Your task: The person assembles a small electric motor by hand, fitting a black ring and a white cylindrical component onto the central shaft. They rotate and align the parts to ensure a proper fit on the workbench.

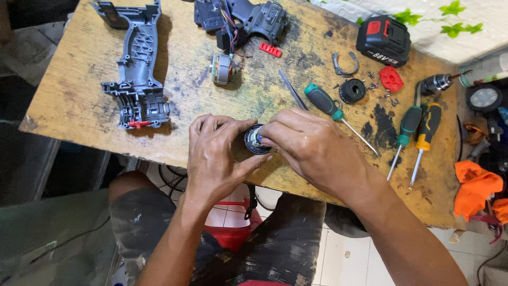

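Observation:
My left hand [214, 153] grips a small round black gearbox part [255, 140] at the near edge of the stained wooden table [69, 90]. My right hand [312, 145] presses its fingertips onto the top of the same part, where a little blue and silver shows. Most of the part is hidden by my fingers. A green-handled screwdriver [324, 102] lies just beyond my right hand, next to thin metal tweezers [290, 87].
A grey drill housing half [136, 63] lies at the far left, the other half with wires [241, 21] and a motor [222, 69] behind. To the right are a black battery [383, 39], a chuck [436, 83], a black ring [352, 90], screws, two screwdrivers [418, 132] and an orange cloth [476, 188].

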